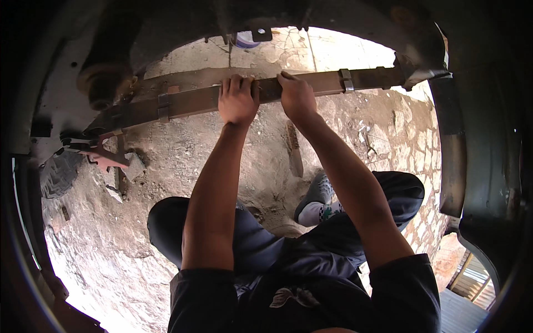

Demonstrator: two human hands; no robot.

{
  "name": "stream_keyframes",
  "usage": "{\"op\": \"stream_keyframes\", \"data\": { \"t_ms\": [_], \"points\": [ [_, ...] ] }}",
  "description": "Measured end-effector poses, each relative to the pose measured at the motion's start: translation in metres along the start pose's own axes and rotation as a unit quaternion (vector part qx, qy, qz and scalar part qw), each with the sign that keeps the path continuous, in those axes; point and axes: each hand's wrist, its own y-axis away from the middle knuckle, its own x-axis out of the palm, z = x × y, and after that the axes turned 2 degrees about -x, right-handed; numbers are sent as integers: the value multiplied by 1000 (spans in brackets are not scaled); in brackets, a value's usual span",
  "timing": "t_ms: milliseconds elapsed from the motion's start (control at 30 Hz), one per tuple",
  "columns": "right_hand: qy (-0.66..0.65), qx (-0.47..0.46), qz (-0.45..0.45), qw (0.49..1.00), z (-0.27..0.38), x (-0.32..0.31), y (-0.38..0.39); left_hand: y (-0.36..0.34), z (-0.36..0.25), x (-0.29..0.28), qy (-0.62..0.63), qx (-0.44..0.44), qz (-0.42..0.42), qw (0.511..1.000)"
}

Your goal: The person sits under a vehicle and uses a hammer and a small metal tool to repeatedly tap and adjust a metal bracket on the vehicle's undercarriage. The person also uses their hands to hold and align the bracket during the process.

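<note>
A long brown leaf spring (194, 104) runs across the upper part of the view, its right end higher than its left. Metal clamps band it, one (164, 107) toward the left and another (346, 80) toward the right. My left hand (237, 101) grips the spring near its middle, fingers curled over the top. Just to the right, my right hand (298, 99) is closed on the same spring, with a short gap between the two hands. Both arms are stretched forward. The undersides of my fingers are hidden.
Dark vehicle bodywork (483, 127) arches around me. At the left stand a red metal bracket (108, 158), a stone block (134, 166) and a tyre (58, 173). A flat bar (294, 150) lies on the dusty ground beyond my shoe (316, 195). A round tub (246, 40) is farther off.
</note>
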Motion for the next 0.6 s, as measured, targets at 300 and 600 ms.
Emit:
{"op": "stream_keyframes", "data": {
  "t_ms": [300, 600],
  "points": [
    [-34, -22, -60, 997, -20, 17, 7, -1, 0, -4, 27, 20, 26, 999],
    [-26, -85, -26, 996, -22, 22, 48, 2, 2, 1, -14, 16, 5, 1000]
  ]
}}
